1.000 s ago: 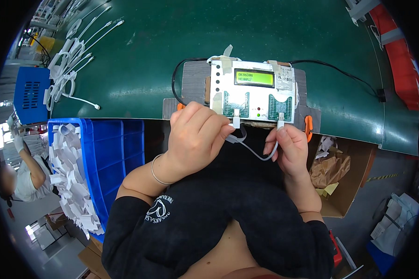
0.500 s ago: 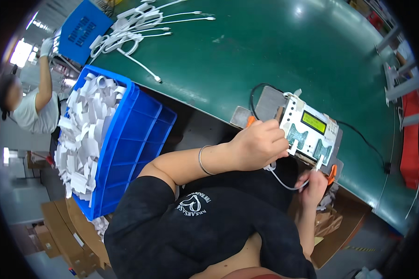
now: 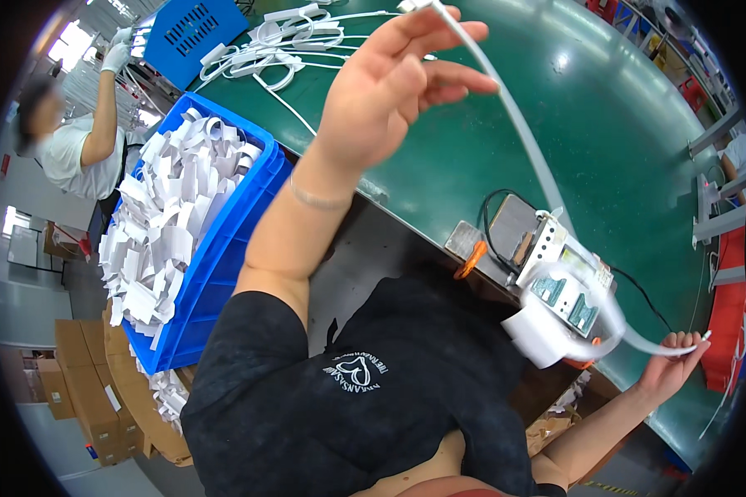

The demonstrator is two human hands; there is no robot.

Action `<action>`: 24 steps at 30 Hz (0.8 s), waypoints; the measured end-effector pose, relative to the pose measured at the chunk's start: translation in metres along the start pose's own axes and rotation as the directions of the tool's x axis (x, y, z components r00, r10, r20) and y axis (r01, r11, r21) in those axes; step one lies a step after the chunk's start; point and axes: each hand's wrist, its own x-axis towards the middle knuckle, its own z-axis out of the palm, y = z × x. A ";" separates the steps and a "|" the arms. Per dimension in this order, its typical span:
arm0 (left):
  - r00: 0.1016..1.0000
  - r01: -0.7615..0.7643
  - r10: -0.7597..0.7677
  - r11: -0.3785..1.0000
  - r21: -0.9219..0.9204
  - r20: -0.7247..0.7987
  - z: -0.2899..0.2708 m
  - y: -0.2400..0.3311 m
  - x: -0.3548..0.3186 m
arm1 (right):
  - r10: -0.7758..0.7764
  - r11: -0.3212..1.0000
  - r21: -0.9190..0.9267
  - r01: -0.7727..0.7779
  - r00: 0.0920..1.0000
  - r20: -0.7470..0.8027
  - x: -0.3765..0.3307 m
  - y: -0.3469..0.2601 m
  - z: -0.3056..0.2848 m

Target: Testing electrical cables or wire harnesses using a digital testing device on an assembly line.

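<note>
Here, in the head view, I look down over my own black shirt at a green bench [image 3: 605, 124]. My left hand [image 3: 389, 91] is raised high and far out over the bench, thumb and forefinger pinched on one end of a white cable [image 3: 522, 132], the other fingers loosely spread. My right hand [image 3: 670, 364] sits low at the bench edge, fingers curled shut around the cable's other end. Held this way, the cable stretches in a long arc between my hands, seemingly to keep it free of tangles. It passes just over a small tester box [image 3: 559, 277] with a green screen, which stands near the bench edge within easy reach. To my left a blue crate [image 3: 224, 248] brims with white paper strips. More white cables [image 3: 282, 37] lie heaped farther along the bench, near a co-worker's gloved hand [image 3: 116, 56].
</note>
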 end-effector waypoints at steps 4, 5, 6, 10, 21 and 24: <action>0.872 0.472 -0.436 0.632 0.615 -0.222 -0.103 -0.044 0.016 | 0.082 0.959 -0.239 -0.153 0.956 -0.281 -0.011 0.015 -0.033; 0.842 0.451 -0.399 0.154 0.879 -0.362 -0.148 -0.062 0.007 | 0.119 0.952 -0.235 -0.195 0.946 -0.303 -0.019 0.020 -0.034; 0.806 0.418 -0.324 -0.281 0.864 -0.496 -0.183 -0.070 -0.007 | 0.127 0.952 -0.230 -0.201 0.946 -0.300 -0.024 0.027 -0.039; 0.803 0.434 -0.124 -0.550 0.714 -0.583 -0.238 -0.065 -0.027 | 0.096 0.948 -0.258 -0.185 0.941 -0.324 -0.049 0.042 -0.033; 0.794 -0.182 0.607 0.282 0.942 -0.028 -0.059 -0.019 -0.014 | 0.284 0.867 -0.484 -0.115 0.914 0.291 -0.084 0.107 0.100; 0.840 -0.464 0.470 0.367 0.806 0.270 -0.001 -0.039 -0.034 | 0.417 0.881 -0.406 -0.245 0.807 0.418 -0.091 0.138 0.150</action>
